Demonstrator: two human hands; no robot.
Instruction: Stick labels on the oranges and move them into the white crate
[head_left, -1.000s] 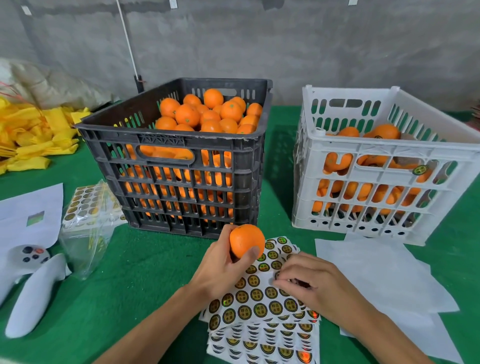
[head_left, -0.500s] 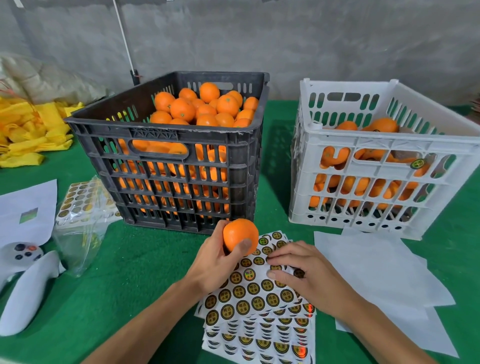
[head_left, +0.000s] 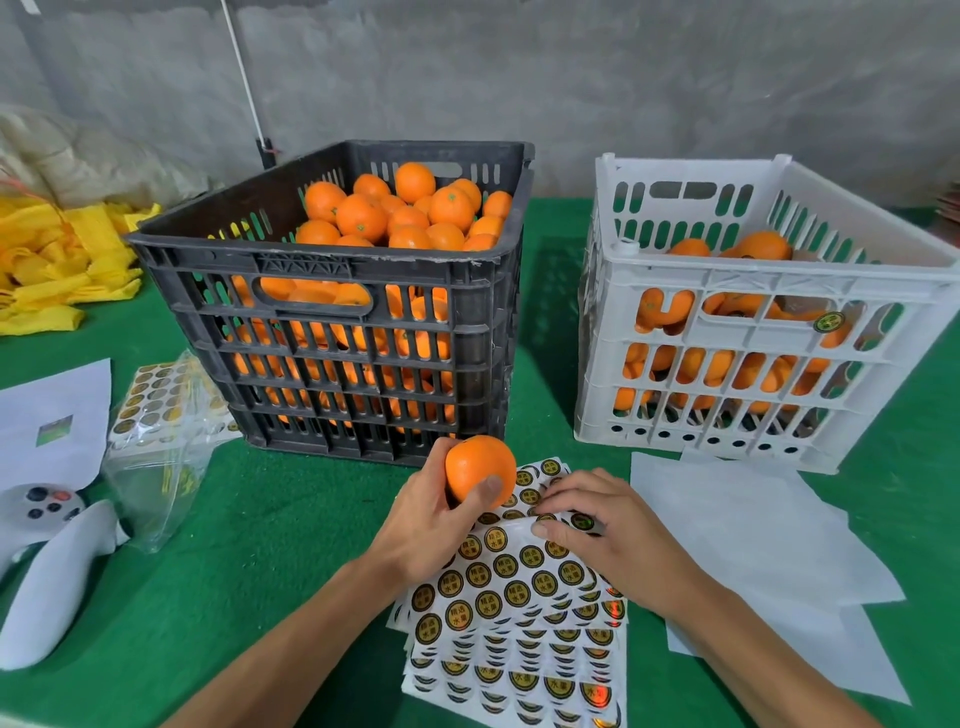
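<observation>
My left hand (head_left: 423, 522) grips an orange (head_left: 478, 470) just above the far end of a stack of label sheets (head_left: 511, 618) on the green table. My right hand (head_left: 602, 532) lies on the top sheet beside it, its fingers curled over a bent-up edge and pinching at a round black-and-gold label (head_left: 582, 521). Behind them the black crate (head_left: 332, 312) is piled with oranges. The white crate (head_left: 748, 364) at the right holds several oranges, some with labels.
Used white backing sheets (head_left: 753, 545) lie right of the labels. At the left are a clear bag of label sheets (head_left: 161, 431), a white paper (head_left: 52, 415), a white game controller (head_left: 41, 561) and yellow net bags (head_left: 62, 260). A grey wall closes the back.
The view has shifted slightly. My left hand keeps the orange in the same spot. My right hand's fingers have worked along the top sheet and lifted its edge at one label.
</observation>
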